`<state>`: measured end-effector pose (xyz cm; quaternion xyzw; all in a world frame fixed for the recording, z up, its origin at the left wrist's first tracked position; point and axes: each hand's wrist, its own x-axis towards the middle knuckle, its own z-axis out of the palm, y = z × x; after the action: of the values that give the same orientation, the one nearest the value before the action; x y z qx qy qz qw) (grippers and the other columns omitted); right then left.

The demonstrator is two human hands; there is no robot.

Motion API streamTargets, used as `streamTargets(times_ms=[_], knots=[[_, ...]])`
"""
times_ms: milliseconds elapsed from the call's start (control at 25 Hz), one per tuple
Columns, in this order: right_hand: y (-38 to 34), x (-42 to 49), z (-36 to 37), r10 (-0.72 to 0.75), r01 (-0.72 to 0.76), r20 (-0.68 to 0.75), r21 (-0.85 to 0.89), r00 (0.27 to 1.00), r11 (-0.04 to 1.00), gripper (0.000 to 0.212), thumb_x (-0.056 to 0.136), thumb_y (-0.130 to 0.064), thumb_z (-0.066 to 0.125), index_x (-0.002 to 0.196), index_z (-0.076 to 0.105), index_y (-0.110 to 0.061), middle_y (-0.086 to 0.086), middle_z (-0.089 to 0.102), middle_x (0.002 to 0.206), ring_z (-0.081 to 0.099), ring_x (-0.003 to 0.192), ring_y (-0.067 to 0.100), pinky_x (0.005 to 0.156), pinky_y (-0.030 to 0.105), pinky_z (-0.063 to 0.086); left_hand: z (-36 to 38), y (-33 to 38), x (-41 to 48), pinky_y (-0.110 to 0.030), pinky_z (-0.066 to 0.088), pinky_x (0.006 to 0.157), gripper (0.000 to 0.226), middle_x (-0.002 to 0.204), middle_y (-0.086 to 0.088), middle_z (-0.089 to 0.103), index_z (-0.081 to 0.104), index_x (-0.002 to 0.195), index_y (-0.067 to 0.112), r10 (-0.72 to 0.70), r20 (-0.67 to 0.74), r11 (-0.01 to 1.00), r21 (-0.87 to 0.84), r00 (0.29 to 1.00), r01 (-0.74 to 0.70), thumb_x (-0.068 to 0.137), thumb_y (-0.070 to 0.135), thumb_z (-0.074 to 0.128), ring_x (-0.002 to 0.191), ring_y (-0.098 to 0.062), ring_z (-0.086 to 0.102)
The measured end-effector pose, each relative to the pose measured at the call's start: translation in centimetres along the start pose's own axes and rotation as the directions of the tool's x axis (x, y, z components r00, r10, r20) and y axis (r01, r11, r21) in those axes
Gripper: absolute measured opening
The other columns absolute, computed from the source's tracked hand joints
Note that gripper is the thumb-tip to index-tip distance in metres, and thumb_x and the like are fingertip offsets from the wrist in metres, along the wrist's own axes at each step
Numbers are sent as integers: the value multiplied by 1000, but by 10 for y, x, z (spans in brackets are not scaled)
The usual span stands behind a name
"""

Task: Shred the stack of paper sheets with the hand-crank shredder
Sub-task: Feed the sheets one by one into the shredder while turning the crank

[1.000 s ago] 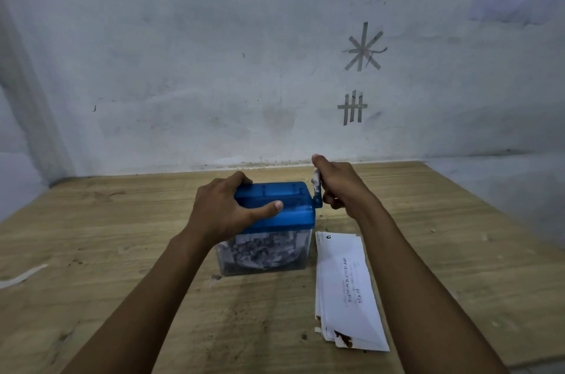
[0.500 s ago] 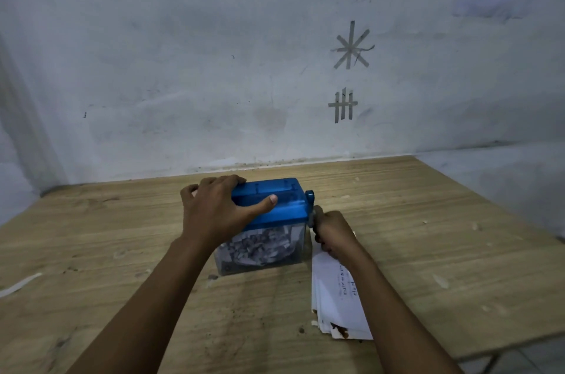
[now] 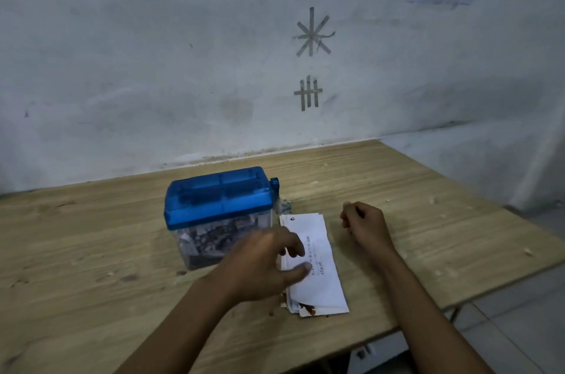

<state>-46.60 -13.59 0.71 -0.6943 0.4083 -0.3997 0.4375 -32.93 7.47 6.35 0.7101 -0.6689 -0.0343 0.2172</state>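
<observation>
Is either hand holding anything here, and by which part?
The right hand holds nothing. The left hand, blurred, lies over the left edge of the paper stack; whether it pinches a sheet cannot be told.

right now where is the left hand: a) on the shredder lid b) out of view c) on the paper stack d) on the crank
c: the left hand lies over the paper stack, thumb on the top sheet, and nothing touches the shredder.
</observation>
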Motion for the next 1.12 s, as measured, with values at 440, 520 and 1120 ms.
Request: streamTargets(times_ms=[440, 520, 1120], knots=[[3, -7, 0, -29, 29, 75, -4, 997, 1000, 38, 100, -26, 56, 69, 64, -6, -8, 59, 53, 51, 50, 2, 52, 14, 40, 43, -1, 9, -37, 54, 89, 21, 115, 15, 70, 75, 111, 29, -76, 143, 985, -142, 987, 96, 100, 32, 58, 102, -8, 64], [3, -7, 0, -35, 36, 67, -13, 997, 999, 39, 100, -27, 56, 68, 63, -7, -7, 59, 54, 52, 51, 3, 54, 16, 41, 43, 4, 9, -38, 53, 84, 23, 106, 14, 62, 75, 104, 26, -80, 71, 988, -123, 994, 88, 102, 38, 55, 94, -7, 59], [-1, -9, -2, -13, 13, 15, 54, 1000, 998, 41, 102, -27, 54, 69, 65, -6, -2, 63, 59, 50, 47, -1, 56, 25, 38, -45, 29, 9, -40, 60, 57, 58, 119, -5, 61, 53, 125, 38, -439, -42, 400, -903, 898, 154, 90, -7, 66, 84, -29, 74]])
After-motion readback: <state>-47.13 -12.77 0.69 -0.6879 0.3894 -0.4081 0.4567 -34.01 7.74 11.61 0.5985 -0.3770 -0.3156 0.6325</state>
